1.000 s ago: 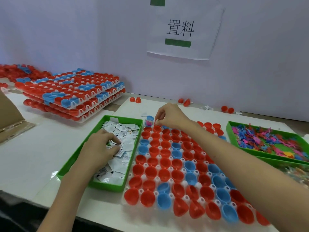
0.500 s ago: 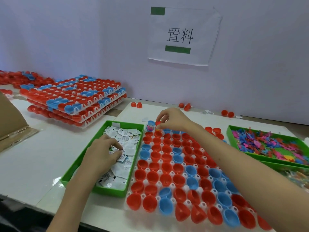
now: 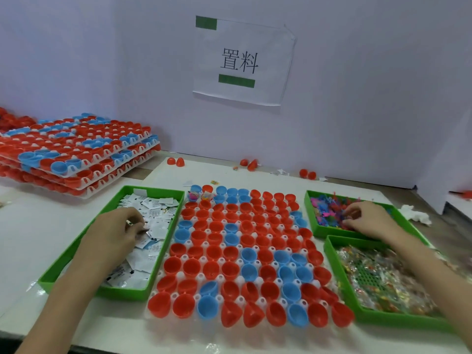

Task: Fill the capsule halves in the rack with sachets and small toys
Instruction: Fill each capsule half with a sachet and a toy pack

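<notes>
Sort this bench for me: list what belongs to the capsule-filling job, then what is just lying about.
In the job: capsule halves in the rack; sachets; small toys; left hand, pinching sachets; right hand, picking small toys.

Lying about: stacked racks; loose red halves behind the rack; crumpled tissue; paper sign.

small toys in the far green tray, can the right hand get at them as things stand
Yes, it looks so: the right hand is inside the far green tray, its fingers curled into the small toys. The tray is open-topped and nothing lies over the pile.
</notes>
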Demonstrator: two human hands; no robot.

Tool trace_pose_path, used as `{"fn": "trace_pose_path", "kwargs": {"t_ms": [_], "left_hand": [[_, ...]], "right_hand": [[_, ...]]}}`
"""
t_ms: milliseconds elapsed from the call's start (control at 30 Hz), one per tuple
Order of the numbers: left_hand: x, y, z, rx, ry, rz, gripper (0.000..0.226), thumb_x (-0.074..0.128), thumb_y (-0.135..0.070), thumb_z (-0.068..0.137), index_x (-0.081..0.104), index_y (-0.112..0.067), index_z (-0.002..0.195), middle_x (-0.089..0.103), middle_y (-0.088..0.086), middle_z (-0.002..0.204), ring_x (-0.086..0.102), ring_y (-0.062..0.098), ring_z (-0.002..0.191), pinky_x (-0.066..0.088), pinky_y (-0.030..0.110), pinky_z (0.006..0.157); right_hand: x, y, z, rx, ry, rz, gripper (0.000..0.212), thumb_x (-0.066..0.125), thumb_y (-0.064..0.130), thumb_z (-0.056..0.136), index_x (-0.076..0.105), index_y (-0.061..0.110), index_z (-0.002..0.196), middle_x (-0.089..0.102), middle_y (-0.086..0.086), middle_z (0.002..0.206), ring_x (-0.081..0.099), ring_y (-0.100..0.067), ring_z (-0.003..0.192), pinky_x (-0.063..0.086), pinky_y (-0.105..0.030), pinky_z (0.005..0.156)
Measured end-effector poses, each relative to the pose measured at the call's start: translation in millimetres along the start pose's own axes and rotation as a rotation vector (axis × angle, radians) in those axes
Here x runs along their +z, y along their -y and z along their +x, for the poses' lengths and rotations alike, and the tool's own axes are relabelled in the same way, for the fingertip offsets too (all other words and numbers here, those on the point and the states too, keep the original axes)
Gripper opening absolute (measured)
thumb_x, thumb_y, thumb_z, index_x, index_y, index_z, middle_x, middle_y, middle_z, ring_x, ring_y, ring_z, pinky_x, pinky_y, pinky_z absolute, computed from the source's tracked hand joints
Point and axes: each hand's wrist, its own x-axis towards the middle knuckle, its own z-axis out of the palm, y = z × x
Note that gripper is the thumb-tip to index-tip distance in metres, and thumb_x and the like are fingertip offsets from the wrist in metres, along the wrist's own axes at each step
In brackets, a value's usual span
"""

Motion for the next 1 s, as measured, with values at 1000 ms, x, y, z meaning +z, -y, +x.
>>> {"fn": "trace_pose_path", "kwargs": {"t_ms": [1000], "left_hand": [[-3,13,-5,-0.081,-0.142,-0.267,0.018,0.078,-0.023,0.081,0.068,-0.037,0.086,0.072,-0.013,0.078,0.069,0.014,0.077,0.057,0.043,0.076]], "right_hand": [[-11,8,-42,-0.096,-0.305,0.497,0.022,0.075,0.006,0.081,0.074,0.028,0.082,0.072,0.005,0.078,0.068,-0.013,0.074,0.051,-0.026,0.059]]}}
